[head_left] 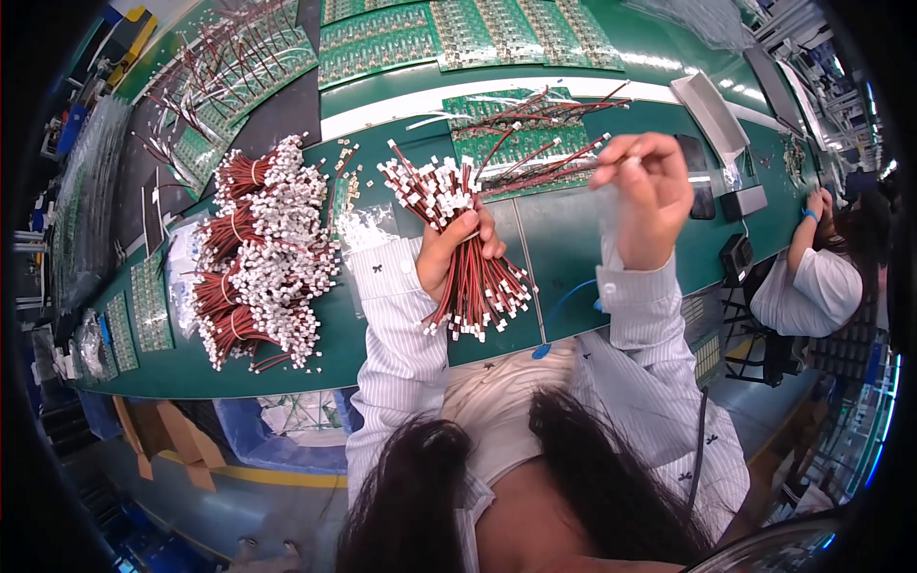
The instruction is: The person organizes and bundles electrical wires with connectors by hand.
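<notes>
A thick bundle of red-and-black wire leads with white plug ends stands in my left hand, whose fingers wrap round its middle. White plugs fan out above and below that grip. Raised to the right, my right hand has its thumb and fingertips pinched together, slightly blurred. A thin dark-red wire lead runs from beside the bundle to these fingertips; its far end is partly hidden. Just beyond my hands lies a green circuit board panel with loose red and white wires across it.
Tied wire bundles are heaped on the green table at left. More circuit board panels lie along the back. A grey tray, a phone and a small grey box are at right, where another person sits.
</notes>
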The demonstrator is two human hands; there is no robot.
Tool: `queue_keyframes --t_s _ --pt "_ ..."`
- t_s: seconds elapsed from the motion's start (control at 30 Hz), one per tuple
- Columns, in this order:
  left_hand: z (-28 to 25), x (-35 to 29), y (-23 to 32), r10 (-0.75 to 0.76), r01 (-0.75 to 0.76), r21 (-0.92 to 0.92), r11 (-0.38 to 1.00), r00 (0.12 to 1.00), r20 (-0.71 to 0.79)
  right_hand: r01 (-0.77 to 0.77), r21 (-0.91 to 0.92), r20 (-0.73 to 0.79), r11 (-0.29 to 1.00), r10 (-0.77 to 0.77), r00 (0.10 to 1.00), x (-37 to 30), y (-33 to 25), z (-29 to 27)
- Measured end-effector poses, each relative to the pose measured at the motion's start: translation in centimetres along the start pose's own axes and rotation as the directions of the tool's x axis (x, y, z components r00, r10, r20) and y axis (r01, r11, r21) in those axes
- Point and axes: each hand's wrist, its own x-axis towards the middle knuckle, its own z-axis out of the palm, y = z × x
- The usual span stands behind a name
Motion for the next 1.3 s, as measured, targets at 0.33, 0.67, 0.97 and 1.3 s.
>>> queue_keyframes --t_s 0.33,0.67,0.97,1.3 --pt "-0.5 0.1 0.5 0.066 -0.066 -0.193 0.979 0.998 -0.008 -0.031 -0.112 0.146 0.993 0.047 0.988 -2.0 1.0 -0.8" --pt "-0.5 0.3 0.6 0.077 -0.092 -0.155 0.984 0.992 -0.098 -0.163 -0.277 0.105 0.947 0.198 0.974 -2.5 1.0 -2.1" --pt "0.0 0.1 0.9 0.028 -0.049 -0.148 0.988 0.99 -0.139 -0.43 -0.349 0.102 0.833 0.49 0.866 -2.0 1.2 -3.8" --pt "-0.1 0.1 1.0 0.028 -0.048 -0.115 0.992 0.986 -0.163 -0.458 -0.567 0.409 0.685 0.717 0.564 -2.1 0.8 -4.4"
